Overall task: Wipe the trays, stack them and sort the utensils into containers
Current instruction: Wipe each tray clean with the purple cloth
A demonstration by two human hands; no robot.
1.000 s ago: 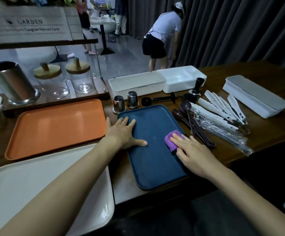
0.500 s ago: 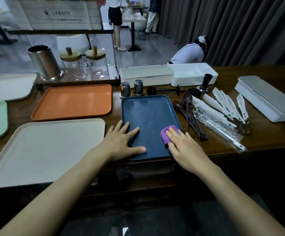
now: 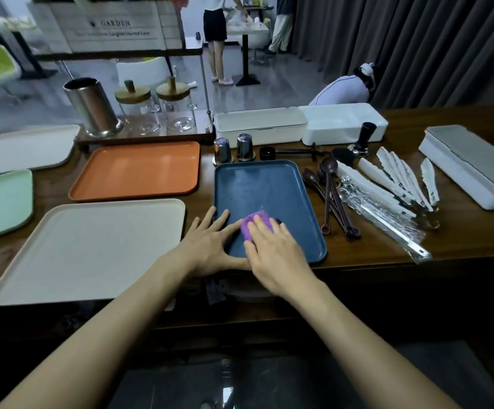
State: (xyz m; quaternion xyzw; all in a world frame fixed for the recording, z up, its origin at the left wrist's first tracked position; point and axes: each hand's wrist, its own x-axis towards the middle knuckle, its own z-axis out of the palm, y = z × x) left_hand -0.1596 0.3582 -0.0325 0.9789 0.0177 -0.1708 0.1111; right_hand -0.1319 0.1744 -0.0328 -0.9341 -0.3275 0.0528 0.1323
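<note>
A dark blue tray (image 3: 269,190) lies at the table's front edge. My left hand (image 3: 210,243) rests flat on its near left corner with fingers spread. My right hand (image 3: 272,252) presses a purple cloth (image 3: 253,222) onto the tray's near part, fingers lying straight over it. Left of it lie a cream tray (image 3: 92,249), an orange tray (image 3: 136,169), a mint tray (image 3: 1,202) and a white tray (image 3: 24,149). Right of the blue tray lie dark brown spoons (image 3: 332,196) and wrapped cutlery (image 3: 387,190).
Two white boxes (image 3: 260,124) (image 3: 343,124) stand behind the blue tray, a lidded grey-topped box (image 3: 469,163) at far right. A steel cup (image 3: 92,107), two glass jars (image 3: 157,110), two small steel shakers (image 3: 234,149) and a dark tamper (image 3: 365,137) are at the back. People stand beyond.
My right hand has slid the purple cloth leftward across the tray's near part, close to my left hand. The camera view has risen and shifted, showing more trays at left.
</note>
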